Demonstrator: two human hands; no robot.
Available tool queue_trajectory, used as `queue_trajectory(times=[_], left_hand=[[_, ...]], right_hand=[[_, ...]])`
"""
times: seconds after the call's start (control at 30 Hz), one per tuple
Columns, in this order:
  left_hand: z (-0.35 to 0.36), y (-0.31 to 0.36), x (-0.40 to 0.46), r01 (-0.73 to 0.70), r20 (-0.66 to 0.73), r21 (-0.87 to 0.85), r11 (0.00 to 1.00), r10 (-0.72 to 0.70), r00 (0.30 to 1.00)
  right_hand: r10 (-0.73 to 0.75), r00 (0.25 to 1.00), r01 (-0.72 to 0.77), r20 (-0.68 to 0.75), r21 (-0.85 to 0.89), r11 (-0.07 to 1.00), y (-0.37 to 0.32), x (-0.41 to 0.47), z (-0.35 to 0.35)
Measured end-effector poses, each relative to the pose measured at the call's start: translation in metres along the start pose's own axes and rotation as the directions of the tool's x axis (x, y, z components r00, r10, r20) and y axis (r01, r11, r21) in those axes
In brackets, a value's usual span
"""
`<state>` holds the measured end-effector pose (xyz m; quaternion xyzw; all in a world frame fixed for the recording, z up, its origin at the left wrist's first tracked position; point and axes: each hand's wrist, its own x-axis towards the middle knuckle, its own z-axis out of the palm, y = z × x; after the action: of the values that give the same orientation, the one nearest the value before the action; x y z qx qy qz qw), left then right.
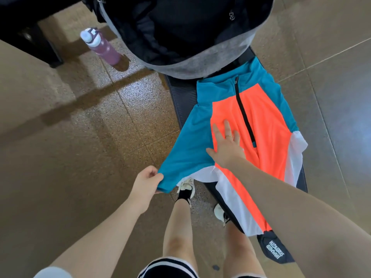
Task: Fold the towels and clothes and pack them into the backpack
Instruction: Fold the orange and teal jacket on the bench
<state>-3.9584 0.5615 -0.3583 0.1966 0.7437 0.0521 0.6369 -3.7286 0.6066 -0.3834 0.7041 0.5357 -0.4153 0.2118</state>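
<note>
Orange, teal & white zip-neck shirt [249, 125] flat on narrow black desk [180, 97], by open grey backpack [200, 63]. Right hand [227, 145] pressing flat; left hand [147, 182] pinching sleeve. Could slide off w/ hard tug.

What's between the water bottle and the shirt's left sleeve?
Only bare floor tiles lie between the water bottle and the teal sleeve that the left hand pinches by its end, as the head view shows.
</note>
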Motion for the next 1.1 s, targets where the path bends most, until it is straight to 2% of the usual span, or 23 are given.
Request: queue_trajectory(times=[0.1, 0.17, 0.27, 0.3, 0.4, 0.47, 0.53, 0.6, 0.67, 0.73, 0.8, 0.87, 1.0, 1.07, 1.1], left_hand=[[0.023, 0.018, -0.021, -0.083, 0.093, -0.077, 0.994, 0.090, 0.992], [0.039, 0.035, -0.031, -0.107, 0.158, -0.108, 0.988, 0.123, 0.980], [0.068, 0.061, -0.039, -0.088, 0.209, -0.131, 0.987, 0.114, 0.971], [0.077, 0.068, -0.040, -0.084, 0.220, -0.128, 0.988, 0.111, 0.969], [0.103, 0.085, -0.038, -0.166, 0.279, 0.006, 0.986, 0.158, 0.947], [0.116, 0.093, -0.036, -0.239, 0.383, 0.061, 0.969, 0.198, 0.902], [0.126, 0.099, -0.033, -0.332, 0.426, 0.124, 0.935, 0.252, 0.869], [0.131, 0.100, -0.024, -0.510, 0.353, 0.336, 0.792, 0.396, 0.848], [0.129, 0.100, -0.007, -0.614, 0.306, 0.554, 0.562, 0.549, 0.778], [0.122, 0.100, 0.014, -0.599, 0.327, 0.717, 0.356, 0.587, 0.741], [0.115, 0.105, 0.032, -0.510, 0.351, 0.842, 0.177, 0.538, 0.766], [0.111, 0.112, 0.042, -0.440, 0.356, 0.897, 0.053, 0.505, 0.786], [0.106, 0.129, 0.051, -0.354, 0.379, 0.924, -0.147, 0.490, 0.785], [0.104, 0.137, 0.052, -0.327, 0.380, 0.925, -0.195, 0.478, 0.791], [0.104, 0.142, 0.051, -0.324, 0.373, 0.928, -0.183, 0.470, 0.800]], right_hand=[[-0.037, 0.998, 0.046, -0.051, 0.188, 0.981, 0.005, -0.019, -0.006], [-0.089, 0.993, 0.112, -0.078, 0.374, 0.921, 0.008, -0.035, -0.008], [-0.146, 0.989, 0.093, 0.007, 0.740, 0.667, 0.010, -0.064, -0.013], [-0.177, 0.984, 0.089, 0.027, 0.783, 0.616, 0.012, -0.069, -0.013], [-0.223, 0.975, 0.122, 0.019, 0.791, 0.599, 0.022, -0.074, -0.008], [-0.169, 0.985, 0.132, -0.038, 0.794, 0.593, 0.030, -0.070, -0.007], [-0.099, 0.993, 0.113, -0.071, 0.837, 0.535, 0.039, -0.063, -0.007], [-0.022, 0.995, 0.092, -0.094, 0.855, 0.510, 0.053, -0.053, -0.006], [0.062, 0.991, 0.072, -0.117, 0.870, 0.488, 0.065, -0.041, -0.007], [0.151, 0.980, 0.030, -0.129, 0.849, 0.527, 0.076, -0.025, -0.012], [0.215, 0.967, -0.019, -0.134, 0.807, 0.591, 0.085, -0.007, -0.022], [0.253, 0.954, -0.039, -0.161, 0.770, 0.637, 0.093, 0.008, -0.032], [0.227, 0.961, -0.068, -0.157, 0.662, 0.746, 0.113, 0.014, -0.037], [0.221, 0.968, -0.099, -0.120, 0.625, 0.774, 0.122, 0.005, -0.031], [0.235, 0.968, -0.131, -0.088, 0.622, 0.772, 0.126, 0.000, -0.026]])
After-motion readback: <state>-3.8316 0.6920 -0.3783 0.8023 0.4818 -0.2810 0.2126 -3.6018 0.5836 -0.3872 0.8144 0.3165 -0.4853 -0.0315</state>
